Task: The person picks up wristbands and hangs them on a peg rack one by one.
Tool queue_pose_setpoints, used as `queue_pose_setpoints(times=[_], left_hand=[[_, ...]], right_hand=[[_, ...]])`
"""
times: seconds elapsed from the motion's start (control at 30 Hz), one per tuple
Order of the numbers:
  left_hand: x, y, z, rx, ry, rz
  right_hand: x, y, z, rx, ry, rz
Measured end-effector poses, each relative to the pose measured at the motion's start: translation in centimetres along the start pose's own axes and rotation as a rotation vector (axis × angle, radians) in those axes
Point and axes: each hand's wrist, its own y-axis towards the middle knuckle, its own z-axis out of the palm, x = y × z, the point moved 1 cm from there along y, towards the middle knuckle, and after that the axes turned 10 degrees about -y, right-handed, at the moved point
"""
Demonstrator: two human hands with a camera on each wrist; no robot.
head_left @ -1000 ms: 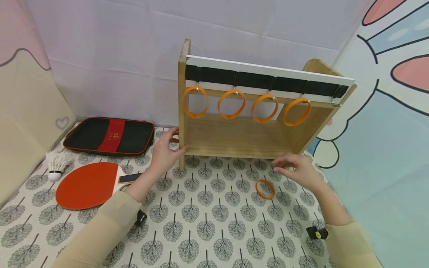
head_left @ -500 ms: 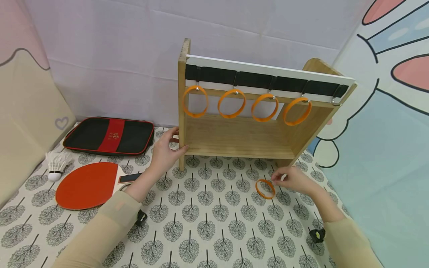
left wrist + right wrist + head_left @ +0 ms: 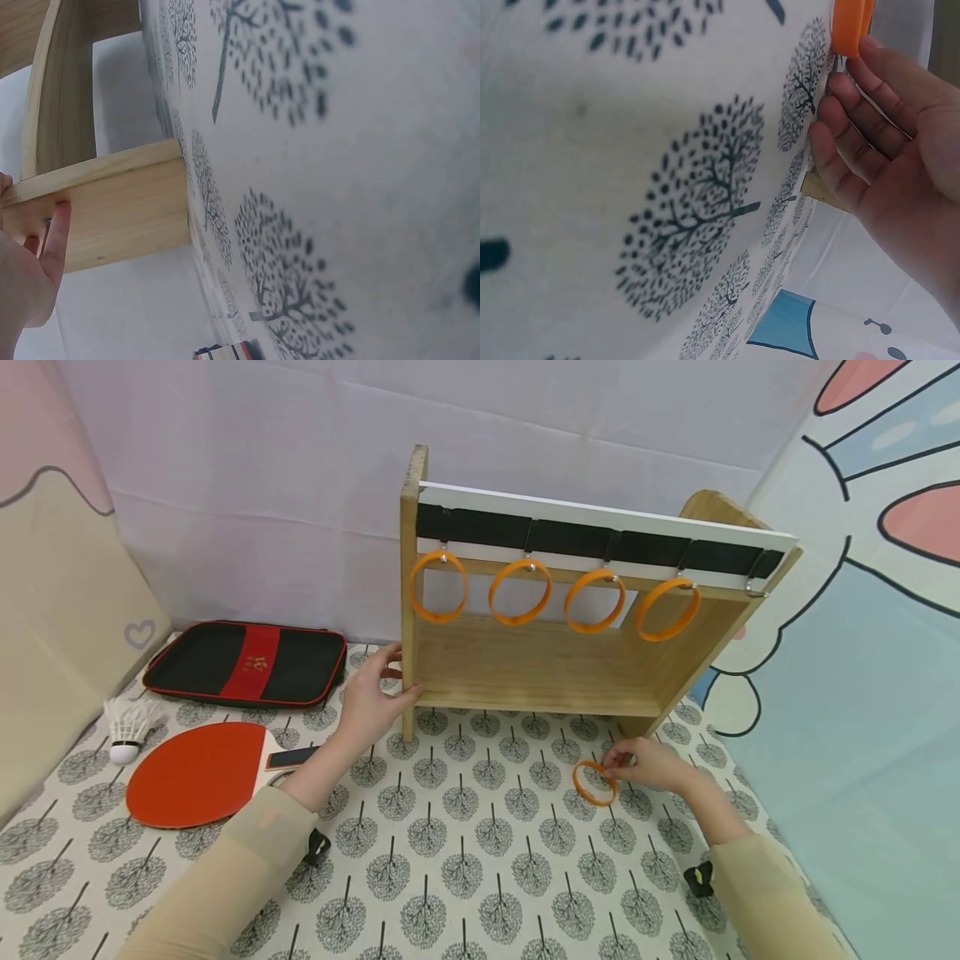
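In the head view, a wooden shelf rack (image 3: 536, 668) stands on the cloth with a white and black hook strip (image 3: 570, 539) along its top front. Several orange wristbands (image 3: 441, 617) hang from its hooks; the rightmost hook (image 3: 756, 592) bears none. My left hand (image 3: 372, 692) grips the rack's left side panel (image 3: 127, 217), thumb at the front edge, fingers on the outer face. Another orange wristband (image 3: 583, 790) lies on the cloth under the rack's right end. My right hand (image 3: 651, 764) pinches its right edge between thumb and index finger, the other fingers loosely bent beside it.
Left of the rack lie a red table tennis bat (image 3: 195, 777), a white shuttlecock (image 3: 129, 727) and a black and red zip case (image 3: 202, 660). The bat's handle is partly behind my left forearm. Printed fabric walls (image 3: 862, 710) close off the back and sides.
My right hand has come down from the rack's lower right edge to the wristband on the cloth and taken hold of its edge. The left hand stays on the side panel.
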Motion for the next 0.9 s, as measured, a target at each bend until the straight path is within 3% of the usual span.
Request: queue_pose_setpoints(times=[0.5,0.9], left_hand=[[-0.24,0.02,0.04,0.01,-0.002,-0.022],[-0.08,-0.04,-0.05,0.005,-0.007,-0.016]], right_hand=[[0.03,0.49,0.26,0.016,-0.015,0.008],[0.65,0.55,-0.45,-0.012,0.026,-0.048]])
